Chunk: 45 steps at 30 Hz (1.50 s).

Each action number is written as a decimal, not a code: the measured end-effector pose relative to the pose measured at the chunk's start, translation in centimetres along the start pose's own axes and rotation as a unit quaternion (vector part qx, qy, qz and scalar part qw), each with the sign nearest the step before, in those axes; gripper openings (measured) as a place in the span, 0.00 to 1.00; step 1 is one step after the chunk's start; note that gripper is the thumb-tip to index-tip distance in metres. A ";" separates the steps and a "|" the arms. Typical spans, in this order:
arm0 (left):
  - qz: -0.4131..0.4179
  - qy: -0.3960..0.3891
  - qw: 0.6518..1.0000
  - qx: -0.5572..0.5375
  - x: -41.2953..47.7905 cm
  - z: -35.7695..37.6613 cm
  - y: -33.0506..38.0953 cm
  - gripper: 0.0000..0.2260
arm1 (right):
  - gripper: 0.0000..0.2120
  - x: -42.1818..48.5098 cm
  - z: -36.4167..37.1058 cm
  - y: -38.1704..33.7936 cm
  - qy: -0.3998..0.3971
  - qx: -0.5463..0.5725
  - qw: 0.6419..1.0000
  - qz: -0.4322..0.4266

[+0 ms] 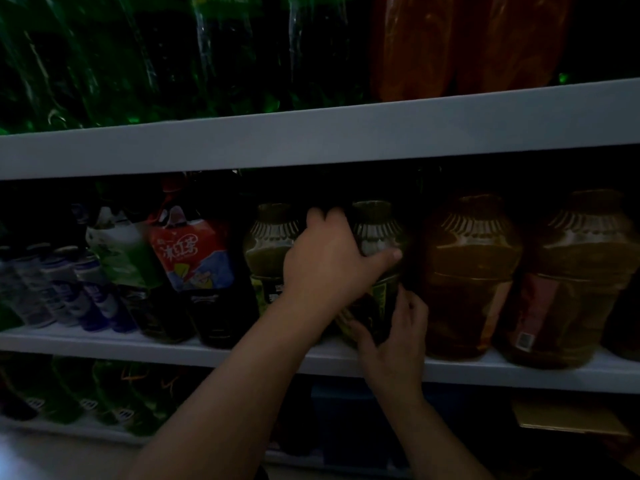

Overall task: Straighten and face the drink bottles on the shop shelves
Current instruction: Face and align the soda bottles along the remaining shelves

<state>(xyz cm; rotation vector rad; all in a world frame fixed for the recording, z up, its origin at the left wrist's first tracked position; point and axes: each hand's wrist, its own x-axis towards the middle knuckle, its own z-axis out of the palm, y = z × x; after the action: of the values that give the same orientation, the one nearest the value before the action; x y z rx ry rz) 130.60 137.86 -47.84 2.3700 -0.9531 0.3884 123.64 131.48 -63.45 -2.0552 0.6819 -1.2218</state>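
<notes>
Lighting is low and detail is limited.

A large green bottle (379, 233) is seen standing on the middle shelf (104, 341), at its front edge and roughly at the centre of the row. It appears upright or nearly so. Its label is turned partly to the right and is largely covered.

The left hand (329, 258) is laid over the bottle's ribbed shoulder. Its fingers (325, 216) are curled round behind the neck and held close together, and the thumb is stretched across the front of the bottle.

The right hand (394, 337) is placed low on the same bottle, just above the shelf edge. Its fingers (410, 306) are curled against the lower right flank, and the thumb is pressed on the front near the base, so that the bottle is pinched between them.

A second green bottle (268, 258) is noted just beside on the left, partly hidden by the left wrist.

Two amber bottles (471, 271) of similar shape stand to the right, the nearer one just beside the gripped bottle.

Further left there are a red-labelled bottle (194, 258), a pale green-labelled bottle (117, 251) and a group of small blue-labelled bottles (62, 289), all of them leaning in the wide-angle view.

On the upper shelf (311, 140), tall green bottles (104, 64) and orange bottles (450, 46) are recorded.

Below, more green bottles (86, 393) and a yellowish box (568, 417) are visible.
</notes>
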 end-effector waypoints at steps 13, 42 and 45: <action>0.017 -0.069 0.997 0.009 0.8 -0.4 -1.1 0.48 | 0.37 -1.3 -1.0 -0.1 -0.031 -0.066 0.997 0.037; 0.009 0.068 0.980 0.186 -1.1 -1.5 0.5 0.32 | 0.18 -1.1 -5.9 1.2 0.163 -0.014 0.985 -0.063; 0.017 0.121 0.970 0.213 -1.6 -2.2 0.8 0.28 | 0.30 -0.7 -6.9 2.4 0.208 -0.002 0.976 0.060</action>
<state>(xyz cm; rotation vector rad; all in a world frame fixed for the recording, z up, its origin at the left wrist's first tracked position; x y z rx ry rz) 128.83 139.55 -46.47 2.6009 -0.8610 0.9545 116.94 128.57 -63.11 -1.7424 0.9844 -1.5961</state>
